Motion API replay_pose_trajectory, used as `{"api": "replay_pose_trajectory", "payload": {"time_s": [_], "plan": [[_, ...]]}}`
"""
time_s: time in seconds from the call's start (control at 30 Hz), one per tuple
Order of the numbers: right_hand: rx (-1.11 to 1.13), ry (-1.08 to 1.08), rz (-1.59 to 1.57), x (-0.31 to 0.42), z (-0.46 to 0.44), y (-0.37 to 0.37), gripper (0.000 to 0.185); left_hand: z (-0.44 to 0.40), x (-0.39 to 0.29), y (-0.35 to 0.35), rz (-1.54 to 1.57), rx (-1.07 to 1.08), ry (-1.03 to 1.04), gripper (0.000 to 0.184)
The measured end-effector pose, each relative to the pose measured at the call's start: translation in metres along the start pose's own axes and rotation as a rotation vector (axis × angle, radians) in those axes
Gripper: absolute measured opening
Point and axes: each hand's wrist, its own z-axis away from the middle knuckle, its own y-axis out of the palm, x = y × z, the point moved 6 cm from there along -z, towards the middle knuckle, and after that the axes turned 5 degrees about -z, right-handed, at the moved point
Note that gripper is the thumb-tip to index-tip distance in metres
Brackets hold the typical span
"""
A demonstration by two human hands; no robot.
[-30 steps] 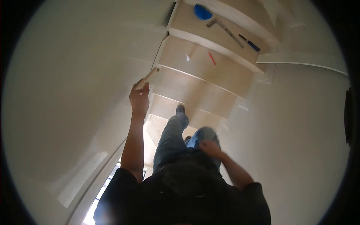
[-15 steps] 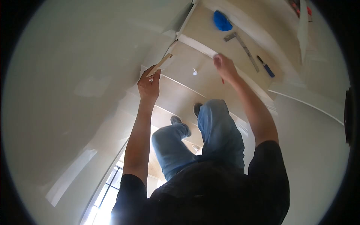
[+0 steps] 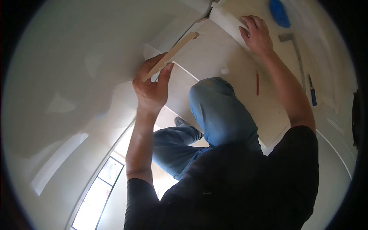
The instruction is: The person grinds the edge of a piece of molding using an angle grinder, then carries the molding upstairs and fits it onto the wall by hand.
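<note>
My left hand (image 3: 151,82) is closed around a narrow strip of pale wood trim (image 3: 172,53), pinched between thumb and fingers. The strip tilts up and to the right beside the wall, with a small notch or return at its far end. My right hand (image 3: 260,36) has its fingers apart and holds nothing visible. Its fingertips are at the pale front edge of the upper step (image 3: 230,23); whether they press on it I cannot tell. A red pencil (image 3: 257,82) lies on the step below that hand.
On the upper step are a blue bundle (image 3: 280,13), a metal square (image 3: 297,53) and a blue-handled knife-like tool (image 3: 312,92). A patched pale wall (image 3: 76,76) rises at the left, with a window (image 3: 101,188) low down. My bent knee (image 3: 214,96) is over the stairs.
My body has leaned in closer to the stairs. The left hand has raised the wood trim toward the wall corner. My right hand has moved up and right, its fingers opening; the pencil shows fully.
</note>
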Motion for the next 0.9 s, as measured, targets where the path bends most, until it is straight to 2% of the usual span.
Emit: {"api": "replay_pose_trajectory", "payload": {"time_s": [0.13, 0.2, 0.27, 0.33, 0.43, 0.53, 0.73, 0.83, 0.87, 0.9], "plan": [[0.061, 0.035, 0.05, 0.011, -0.007, 0.0, 0.05, -0.008, -0.006, -0.013, -0.038, 0.088, 0.028, 0.02], [0.146, 0.129, 0.059, 0.016, -0.013, -0.01, 0.049, -0.012, -0.013, -0.018, -0.094, 0.152, 0.171, 0.02], [0.306, 0.299, 0.014, 0.021, -0.014, -0.011, 0.047, -0.009, 0.003, -0.024, -0.033, 0.195, 0.115, 0.021], [0.34, 0.288, -0.035, 0.02, -0.01, -0.015, 0.045, 0.005, 0.007, -0.03, -0.011, 0.254, 0.012, 0.022], [0.31, 0.301, -0.038, 0.012, -0.019, -0.014, 0.042, 0.012, 0.016, -0.04, -0.062, 0.263, 0.041, 0.015], [0.273, 0.258, -0.047, 0.018, -0.019, -0.017, 0.04, 0.013, 0.025, -0.052, -0.059, 0.311, -0.053, 0.024], [0.151, 0.171, -0.032, 0.014, -0.01, -0.012, 0.043, 0.015, 0.037, -0.03, 0.081, 0.19, -0.062, 0.021], [0.109, 0.171, -0.051, 0.01, -0.021, -0.013, 0.044, 0.012, 0.042, -0.021, 0.105, 0.083, 0.083, 0.019], [0.103, 0.192, -0.061, 0.012, -0.019, -0.012, 0.044, 0.01, 0.046, -0.019, -0.057, 0.146, 0.125, 0.02], [0.099, 0.188, -0.027, 0.014, -0.016, -0.01, 0.044, 0.01, 0.049, -0.016, -0.037, 0.121, 0.141, 0.02]]}}
